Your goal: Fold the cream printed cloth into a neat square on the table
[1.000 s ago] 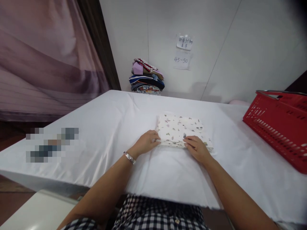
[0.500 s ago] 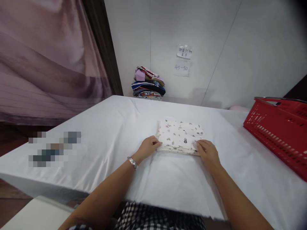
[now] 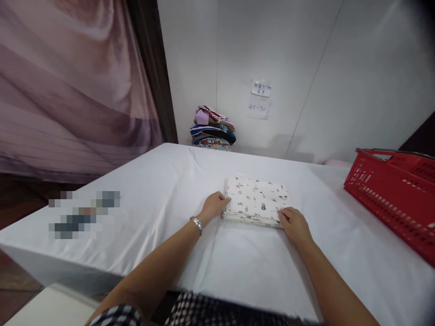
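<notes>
A folded white cloth [image 3: 254,199] with small scattered prints lies flat in several layers, its folded edges stacked toward me. My left hand [image 3: 215,206], with a silver bracelet at the wrist, is closed at the cloth's left edge, thumb on top. At the right front corner, my right hand [image 3: 296,224] has its fingers curled in and pressed on the edge. The undersides of both hands' grips are hidden.
White covering spreads over the table [image 3: 163,199]. A red plastic basket [image 3: 390,194] stands at the right. Folded fabrics [image 3: 214,129] are piled against the back wall beside handwritten paper signs [image 3: 258,108]. A pink curtain [image 3: 68,81] hangs left; a pixelated patch [image 3: 81,215] covers something on the table.
The view has tilted up a little, so the scene sits lower. My left hand has slid slightly away from me along the cloth's left edge. My right hand stays at its corner.
</notes>
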A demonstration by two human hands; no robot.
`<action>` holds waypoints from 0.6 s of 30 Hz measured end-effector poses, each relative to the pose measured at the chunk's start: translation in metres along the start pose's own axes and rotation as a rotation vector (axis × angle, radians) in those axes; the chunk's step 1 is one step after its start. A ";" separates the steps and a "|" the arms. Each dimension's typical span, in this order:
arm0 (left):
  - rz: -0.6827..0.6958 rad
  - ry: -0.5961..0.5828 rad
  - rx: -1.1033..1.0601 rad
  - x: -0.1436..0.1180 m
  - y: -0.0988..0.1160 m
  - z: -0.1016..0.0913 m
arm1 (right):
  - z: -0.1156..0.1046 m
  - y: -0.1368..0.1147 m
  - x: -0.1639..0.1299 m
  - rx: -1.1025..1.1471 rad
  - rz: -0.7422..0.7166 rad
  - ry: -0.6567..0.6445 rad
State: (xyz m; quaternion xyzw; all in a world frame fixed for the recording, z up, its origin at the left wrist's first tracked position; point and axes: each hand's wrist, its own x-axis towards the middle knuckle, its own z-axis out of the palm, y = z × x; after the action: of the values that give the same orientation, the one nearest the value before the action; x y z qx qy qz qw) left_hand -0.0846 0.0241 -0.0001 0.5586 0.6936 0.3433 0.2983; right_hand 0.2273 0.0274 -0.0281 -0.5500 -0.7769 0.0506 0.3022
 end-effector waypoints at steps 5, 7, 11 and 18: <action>-0.062 -0.006 0.122 0.006 0.005 0.006 | 0.003 0.005 -0.001 0.039 0.030 0.059; -0.079 0.001 0.147 0.006 0.005 0.008 | 0.003 0.006 -0.001 0.040 0.028 0.071; -0.051 0.033 0.206 0.003 0.003 0.010 | 0.002 0.008 -0.001 0.041 0.008 0.099; 0.011 0.096 0.298 -0.001 0.008 0.010 | 0.002 0.016 0.000 -0.037 0.031 0.181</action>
State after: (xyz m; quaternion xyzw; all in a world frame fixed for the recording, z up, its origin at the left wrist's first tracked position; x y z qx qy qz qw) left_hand -0.0723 0.0260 0.0005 0.5834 0.7473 0.2644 0.1769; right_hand 0.2396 0.0338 -0.0364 -0.5696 -0.7388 -0.0089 0.3601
